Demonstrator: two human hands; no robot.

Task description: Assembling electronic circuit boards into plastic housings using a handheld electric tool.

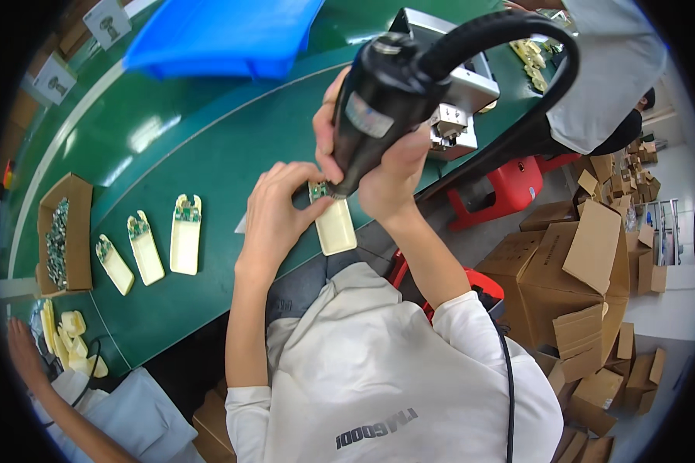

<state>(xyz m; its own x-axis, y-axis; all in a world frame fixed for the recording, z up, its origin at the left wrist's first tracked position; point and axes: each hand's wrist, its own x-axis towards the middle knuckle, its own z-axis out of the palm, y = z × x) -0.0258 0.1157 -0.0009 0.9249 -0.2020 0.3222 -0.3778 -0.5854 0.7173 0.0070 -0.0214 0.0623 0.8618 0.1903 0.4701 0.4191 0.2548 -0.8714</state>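
Note:
My right hand (390,174) grips a black electric screwdriver (378,104) with a thick black cable looping off its top; its tip presses down on the small green circuit board at the top of a cream plastic shell (337,226). My left hand (278,212) holds that shell steady at the near edge of the green conveyor belt (232,147), fingers curled around its upper end beside the screwdriver tip.
Three more cream shells with boards (185,234) lie in a row on the belt to the left. A cardboard box of green boards (60,239) stands further left. A blue tray (216,35) lies at the back, a metal fixture (455,100) behind the tool. Other people's arms (31,363) and cardboard boxes (579,270) surround me.

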